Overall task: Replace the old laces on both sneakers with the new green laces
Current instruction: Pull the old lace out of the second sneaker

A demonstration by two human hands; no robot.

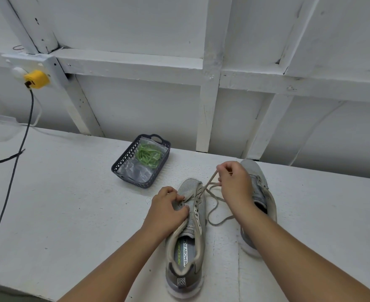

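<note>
Step in hand: unlacing the near sneaker [187, 234]. Left hand [168, 211] presses its curled fingers on the tongue and left eyelet row; judged best to keep that hold firm so the shoe stays put. Right hand [234, 184] pinches the old lace [210, 182], drawn taut up and right; pull along the eyelet line, one crossing at a time. Lace is beige, slack loops lying between the shoes. Second sneaker [260, 186] sits right, partly hidden. Green laces [148, 156] lie bagged in the dark basket [123, 160], far left.

right hand [234, 184] pinches old lace [210, 205]; left hand [168, 210] grips near sneaker [186, 240].
</note>
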